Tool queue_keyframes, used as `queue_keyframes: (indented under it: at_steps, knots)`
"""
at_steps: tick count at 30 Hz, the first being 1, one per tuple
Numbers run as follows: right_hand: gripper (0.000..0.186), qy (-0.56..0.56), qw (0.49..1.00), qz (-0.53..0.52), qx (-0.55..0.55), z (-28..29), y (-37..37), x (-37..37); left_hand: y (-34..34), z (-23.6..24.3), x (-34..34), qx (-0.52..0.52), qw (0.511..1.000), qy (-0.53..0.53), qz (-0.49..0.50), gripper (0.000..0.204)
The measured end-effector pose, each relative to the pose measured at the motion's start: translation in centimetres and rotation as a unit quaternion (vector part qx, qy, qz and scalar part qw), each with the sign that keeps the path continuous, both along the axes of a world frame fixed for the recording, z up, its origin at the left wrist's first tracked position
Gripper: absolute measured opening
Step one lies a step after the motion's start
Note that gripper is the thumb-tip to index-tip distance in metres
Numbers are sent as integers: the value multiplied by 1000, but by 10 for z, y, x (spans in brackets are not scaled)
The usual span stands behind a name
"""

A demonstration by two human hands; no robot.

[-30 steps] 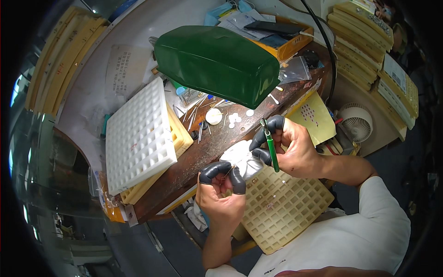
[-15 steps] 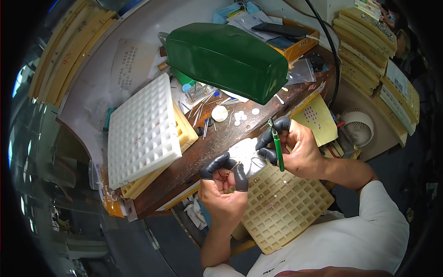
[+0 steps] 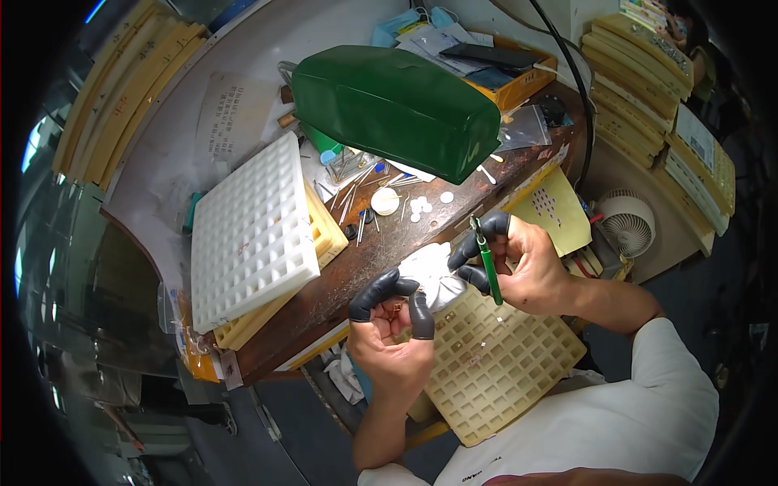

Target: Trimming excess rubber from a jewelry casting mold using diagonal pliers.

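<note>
My left hand, with black finger cots, pinches a small gold-coloured piece; its exact shape is too small to tell. My right hand, also in black cots, grips green-handled pliers, their metal head up, near a white cushion-like pad under the lamp's light. Both hands are over the front of the desk, beside the pad. Below them lies a beige grid tray with a few tiny pieces on it.
A green lamp housing overhangs small tools and discs. White and yellow grid trays lean at left. An orange box, yellow paper, fan and tray stacks stand rightward. Another person's legs show at lower left.
Since a second ago my right hand and pliers have moved slightly right and down, and my left hand's finger has shifted a little. Another person's legs have appeared at lower left.
</note>
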State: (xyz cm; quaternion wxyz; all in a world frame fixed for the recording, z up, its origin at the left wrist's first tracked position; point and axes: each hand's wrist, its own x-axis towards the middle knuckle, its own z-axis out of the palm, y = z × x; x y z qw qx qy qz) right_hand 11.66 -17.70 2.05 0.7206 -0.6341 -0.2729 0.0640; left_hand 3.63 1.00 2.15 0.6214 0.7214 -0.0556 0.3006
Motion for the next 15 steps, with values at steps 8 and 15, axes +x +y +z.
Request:
queue_keyframes:
  at_steps: [8, 15]
  knots:
    - [37, 31, 997, 68, -31, 31, 0, -13, -7, -5, -1, 82, 993, -73, 40, 45]
    - [30, 128, 987, 89, 34, 24, 2, -14, -6, -5, -5, 172, 980, -89, 36, 43]
